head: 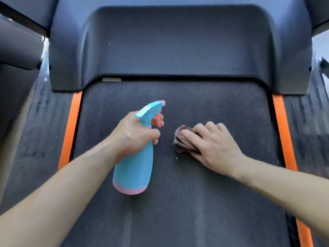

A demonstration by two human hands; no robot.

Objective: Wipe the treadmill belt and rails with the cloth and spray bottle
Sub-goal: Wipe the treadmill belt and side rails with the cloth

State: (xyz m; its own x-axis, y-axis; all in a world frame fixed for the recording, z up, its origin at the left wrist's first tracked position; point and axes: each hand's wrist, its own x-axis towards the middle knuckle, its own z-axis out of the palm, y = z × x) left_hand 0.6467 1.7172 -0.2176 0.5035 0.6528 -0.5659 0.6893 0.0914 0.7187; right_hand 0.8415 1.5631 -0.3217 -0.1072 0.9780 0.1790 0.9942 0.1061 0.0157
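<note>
Now cloth (185, 141) bunched under right fingers (201, 130); left grips bottle (133, 166).

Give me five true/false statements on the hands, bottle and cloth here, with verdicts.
1. The left-hand grip holds the spray bottle at its neck. True.
2. The cloth is under the left-hand grip. False: the right-hand grip presses it onto the belt.
3. The spray bottle is blue with a pink base. True.
4. The cloth lies off the belt. False: it lies on the belt, between the orange strips.
5. The nozzle points back at the person. False: it points away, toward the motor cover.
</note>
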